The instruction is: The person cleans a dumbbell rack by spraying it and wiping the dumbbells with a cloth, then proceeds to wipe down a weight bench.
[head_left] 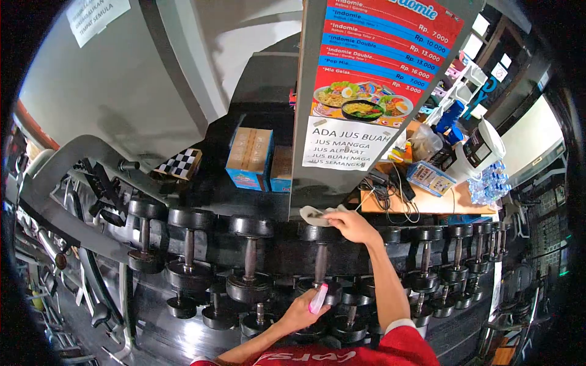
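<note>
Held low in front of me, my left hand (pixel 301 313) is closed around a small spray bottle with a pink and white top (pixel 318 299). My right hand (pixel 354 225) reaches forward and grips a pale cloth (pixel 313 216). The cloth lies against the far head of a black dumbbell (pixel 321 234) on the rack. That dumbbell's grey handle points toward me, and its near head is partly hidden behind the spray bottle and my left hand.
More dumbbells (pixel 250 259) line the rack on both sides, with a lower row beneath. A menu pillar (pixel 342 180) stands just behind. Cardboard boxes (pixel 249 160) sit behind left; a wooden table (pixel 390 204) with cables and water bottles (pixel 488 186) is at right. Gym machine (pixel 67 158) at left.
</note>
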Available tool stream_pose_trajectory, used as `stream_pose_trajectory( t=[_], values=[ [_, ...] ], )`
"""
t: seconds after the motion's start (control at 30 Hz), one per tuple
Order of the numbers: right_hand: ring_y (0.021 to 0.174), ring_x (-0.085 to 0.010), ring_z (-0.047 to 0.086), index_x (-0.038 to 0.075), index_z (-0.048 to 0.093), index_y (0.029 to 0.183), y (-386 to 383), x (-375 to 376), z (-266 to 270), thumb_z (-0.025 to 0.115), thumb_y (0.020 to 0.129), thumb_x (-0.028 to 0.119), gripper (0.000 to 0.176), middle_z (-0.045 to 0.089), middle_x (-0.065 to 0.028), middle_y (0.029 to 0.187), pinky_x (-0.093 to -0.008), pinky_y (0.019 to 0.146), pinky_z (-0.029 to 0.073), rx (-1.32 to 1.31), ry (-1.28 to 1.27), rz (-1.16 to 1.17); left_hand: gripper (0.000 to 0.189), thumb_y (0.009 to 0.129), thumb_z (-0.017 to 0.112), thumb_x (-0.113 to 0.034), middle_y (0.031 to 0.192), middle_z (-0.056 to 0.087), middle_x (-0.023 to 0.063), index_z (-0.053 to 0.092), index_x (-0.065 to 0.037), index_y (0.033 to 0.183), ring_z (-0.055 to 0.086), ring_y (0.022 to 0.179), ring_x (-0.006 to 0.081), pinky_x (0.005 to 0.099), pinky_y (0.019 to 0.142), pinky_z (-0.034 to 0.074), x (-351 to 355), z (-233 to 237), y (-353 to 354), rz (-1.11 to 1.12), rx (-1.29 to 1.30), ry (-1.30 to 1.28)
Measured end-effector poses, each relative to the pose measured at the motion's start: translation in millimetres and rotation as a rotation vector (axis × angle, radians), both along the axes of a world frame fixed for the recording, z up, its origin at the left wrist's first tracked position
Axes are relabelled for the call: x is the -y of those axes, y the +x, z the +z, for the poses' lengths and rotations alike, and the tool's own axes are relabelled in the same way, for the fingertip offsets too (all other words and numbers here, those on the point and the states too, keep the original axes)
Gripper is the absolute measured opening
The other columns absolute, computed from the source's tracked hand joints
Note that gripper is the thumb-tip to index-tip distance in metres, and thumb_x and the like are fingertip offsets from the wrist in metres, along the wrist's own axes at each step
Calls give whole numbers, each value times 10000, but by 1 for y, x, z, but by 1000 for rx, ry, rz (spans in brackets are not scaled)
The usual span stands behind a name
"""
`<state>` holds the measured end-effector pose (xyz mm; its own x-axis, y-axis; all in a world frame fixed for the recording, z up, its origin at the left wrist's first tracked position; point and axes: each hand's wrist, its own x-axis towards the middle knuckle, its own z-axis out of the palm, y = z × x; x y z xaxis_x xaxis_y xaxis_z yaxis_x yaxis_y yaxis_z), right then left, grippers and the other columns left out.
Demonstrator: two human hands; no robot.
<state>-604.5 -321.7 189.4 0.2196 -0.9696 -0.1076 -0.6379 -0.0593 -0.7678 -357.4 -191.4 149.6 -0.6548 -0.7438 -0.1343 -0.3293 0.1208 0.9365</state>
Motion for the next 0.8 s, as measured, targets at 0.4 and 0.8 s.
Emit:
stream_pose_trajectory(
  t=[0.4,0.8],
  values=[
    [1028,-147,538,-22,520,1219,11,-146,-130,518,960,147,309,596,-65,1124,-289,888,426,490,183,-1109,414,808,721,-156,946,597,92,536,-13,1149,610,779,163,300,677,497,-18,-13,19,130,-158,205],
    [985,-249,572,31,511,1074,40,-80,-115,326,1012,150,228,582,-115,1034,-410,925,480,1724,346,-1338,409,844,637,-33,972,569,38,501,-25,1229,598,618,94,252,552,494,-28,14,39,287,-281,409]
  ],
)
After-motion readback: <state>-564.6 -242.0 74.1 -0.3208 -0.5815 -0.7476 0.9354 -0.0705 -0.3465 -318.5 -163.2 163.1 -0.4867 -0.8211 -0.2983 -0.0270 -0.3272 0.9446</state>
